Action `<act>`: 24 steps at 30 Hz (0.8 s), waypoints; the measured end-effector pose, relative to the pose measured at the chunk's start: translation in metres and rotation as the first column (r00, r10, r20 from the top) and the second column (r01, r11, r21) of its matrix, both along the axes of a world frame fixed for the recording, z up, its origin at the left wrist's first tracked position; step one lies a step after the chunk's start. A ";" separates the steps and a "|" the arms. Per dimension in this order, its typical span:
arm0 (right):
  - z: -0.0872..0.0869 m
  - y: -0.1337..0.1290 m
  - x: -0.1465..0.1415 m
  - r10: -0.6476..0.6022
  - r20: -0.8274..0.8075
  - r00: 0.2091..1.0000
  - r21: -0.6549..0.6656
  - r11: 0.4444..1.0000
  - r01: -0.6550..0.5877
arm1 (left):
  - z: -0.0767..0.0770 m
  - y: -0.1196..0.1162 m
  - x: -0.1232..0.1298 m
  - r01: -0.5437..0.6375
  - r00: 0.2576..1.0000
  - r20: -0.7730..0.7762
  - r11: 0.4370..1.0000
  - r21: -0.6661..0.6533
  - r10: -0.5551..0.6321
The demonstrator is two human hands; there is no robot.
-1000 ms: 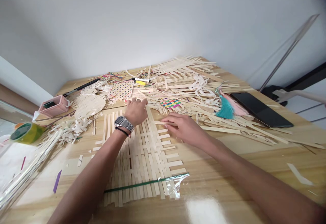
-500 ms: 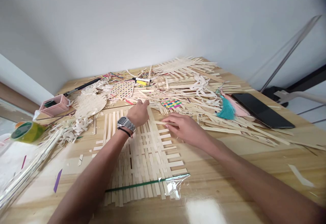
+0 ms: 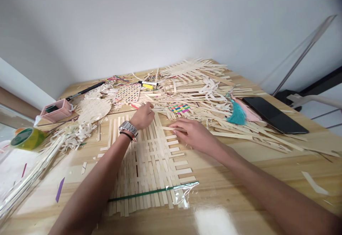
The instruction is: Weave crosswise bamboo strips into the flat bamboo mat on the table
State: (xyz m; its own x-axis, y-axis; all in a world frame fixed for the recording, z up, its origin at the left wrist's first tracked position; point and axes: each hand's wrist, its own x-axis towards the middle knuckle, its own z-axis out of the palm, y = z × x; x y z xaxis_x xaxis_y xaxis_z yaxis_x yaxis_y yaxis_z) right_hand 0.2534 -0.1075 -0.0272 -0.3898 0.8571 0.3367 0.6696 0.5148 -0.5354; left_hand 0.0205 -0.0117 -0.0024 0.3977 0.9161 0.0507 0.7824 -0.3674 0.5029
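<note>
A mat of pale flat strips [image 3: 155, 156], loosely woven, lies in front of me with its strip ends sticking out on the sides. Over its far end is my left hand [image 3: 143, 116], fingers bent down among the long strips; their tips are hidden, so what they grip cannot be made out. At the mat's right edge my right hand [image 3: 191, 131] pinches a pale cross strip [image 3: 171, 128], whose left end reaches in among the long strips. A clear sheet with a green edge [image 3: 155, 192] lies across the near end of the mat.
Loose strips [image 3: 235, 135] are heaped at the back and right, near a teal tassel [image 3: 237, 113] and a black phone [image 3: 275, 115]. A small colourful woven piece [image 3: 180, 109] lies beyond my hands. Leftward are a round woven piece [image 3: 94, 109], a pink basket [image 3: 57, 111] and a tape roll [image 3: 28, 138].
My left hand has shifted slightly left and away from me, its wrist turning a little. My right hand keeps its pinch on the strip, nearly still.
</note>
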 end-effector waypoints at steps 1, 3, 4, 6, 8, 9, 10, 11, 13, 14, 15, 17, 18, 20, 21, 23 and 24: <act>0.000 0.000 0.000 0.000 0.000 1.000 0.000 1.000 0.000 | 0.000 0.001 -0.001 -0.001 1.000 0.007 1.000 -0.002 0.001; 0.000 0.000 0.000 0.001 0.000 1.000 0.000 1.000 -0.001 | 0.001 0.003 -0.002 -0.002 1.000 0.012 1.000 -0.001 0.002; 0.000 0.000 0.000 0.002 0.000 1.000 0.000 1.000 -0.002 | 0.002 0.003 -0.002 -0.005 1.000 0.015 1.000 0.001 0.005; 0.000 0.000 0.000 0.002 -0.001 1.000 0.000 1.000 -0.002 | 0.005 0.004 -0.003 -0.006 1.000 0.024 1.000 0.005 0.006; -0.001 0.000 0.000 0.000 -0.002 1.000 0.001 1.000 0.000 | 0.009 0.004 -0.005 -0.007 0.999 0.034 1.000 0.012 0.006; -0.001 0.000 0.000 -0.002 -0.003 1.000 0.002 1.000 0.002 | 0.011 0.003 -0.006 -0.008 0.999 0.045 1.000 0.018 0.007; -0.001 0.000 0.000 -0.001 -0.003 1.000 0.002 1.000 0.001 | 0.013 0.003 -0.006 -0.009 0.998 0.060 1.000 0.024 0.007; -0.001 0.000 0.000 0.000 -0.003 1.000 0.002 1.000 0.000 | 0.015 0.003 -0.007 -0.010 0.997 0.078 1.000 0.029 0.008; 0.000 0.000 0.001 0.006 -0.002 1.000 -0.001 1.000 -0.006 | 0.019 0.001 -0.008 -0.013 0.993 0.119 0.999 0.037 0.008; 0.000 0.000 0.001 0.009 -0.002 1.000 -0.002 1.000 -0.009 | 0.020 0.001 -0.008 -0.013 0.991 0.136 0.999 0.039 0.008; 0.000 0.000 0.001 0.011 -0.002 1.000 -0.004 1.000 -0.011 | 0.021 0.000 -0.008 -0.010 0.989 0.151 0.999 0.039 0.004; 0.000 0.000 0.001 0.012 -0.002 1.000 -0.006 1.000 -0.012 | 0.022 -0.001 -0.007 0.006 0.981 0.191 1.000 0.021 -0.010; 0.000 0.000 0.001 0.011 -0.003 1.000 -0.008 1.000 -0.011 | 0.022 -0.001 -0.008 0.018 0.975 0.221 1.000 -0.006 -0.016; -0.001 0.001 0.000 0.010 -0.007 1.000 -0.011 1.000 -0.010 | 0.022 -0.002 -0.008 0.037 0.957 0.288 0.995 -0.092 -0.009; -0.001 0.001 0.000 0.010 -0.009 1.000 -0.012 1.000 -0.010 | 0.023 -0.002 -0.008 0.040 0.948 0.319 0.990 -0.137 0.006; -0.002 0.002 0.000 0.011 -0.013 1.000 -0.013 1.000 -0.011 | 0.023 -0.002 -0.009 0.037 0.931 0.362 0.979 -0.198 0.038; -0.003 0.002 0.000 0.012 -0.015 1.000 -0.012 1.000 -0.013 | 0.024 -0.002 -0.010 0.036 0.925 0.376 0.977 -0.211 0.047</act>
State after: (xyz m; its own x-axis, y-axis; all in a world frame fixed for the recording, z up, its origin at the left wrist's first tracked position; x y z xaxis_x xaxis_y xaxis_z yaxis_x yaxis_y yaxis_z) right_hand 0.2533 -0.1055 -0.0301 -0.3956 0.8562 0.3322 0.6551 0.5166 -0.5513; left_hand 0.0106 -0.0135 0.0214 0.3820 0.9241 0.0019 0.5209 -0.2171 0.8255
